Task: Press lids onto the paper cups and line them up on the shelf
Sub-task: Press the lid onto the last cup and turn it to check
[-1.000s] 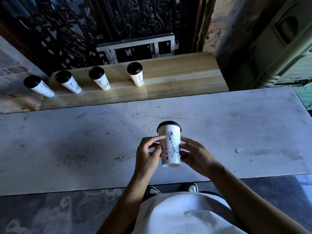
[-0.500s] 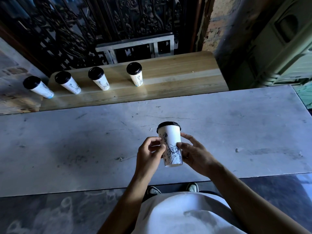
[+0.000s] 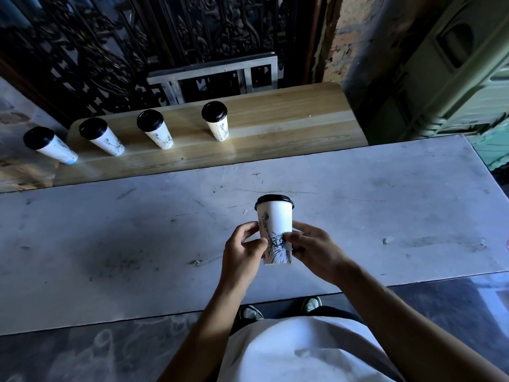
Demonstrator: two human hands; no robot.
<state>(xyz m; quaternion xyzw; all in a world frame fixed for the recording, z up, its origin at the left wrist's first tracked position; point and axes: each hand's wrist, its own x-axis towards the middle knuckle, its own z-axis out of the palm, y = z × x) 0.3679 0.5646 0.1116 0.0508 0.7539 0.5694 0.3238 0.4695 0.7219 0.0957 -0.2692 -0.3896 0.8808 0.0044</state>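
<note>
- Head view: the left hand [image 3: 242,250] and right hand [image 3: 312,250] both grasp the white paper cup with a black lid [image 3: 275,232], upright above the grey tabletop [image 3: 110,244].
- The wooden shelf [image 3: 289,128] lies at 12 o'clock; its free stretch is at 1 o'clock, right of four lidded cups [image 3: 154,128], likely nearer the right hand.

The cup [image 3: 276,232] between the fingers [image 3: 296,238] is smooth white paper with a dark plastic lid [image 3: 274,201]. Below them the grey tabletop [image 3: 137,244] looks scratched, dull. Beyond, the shelf [image 3: 275,128] is shiny wood.
</note>
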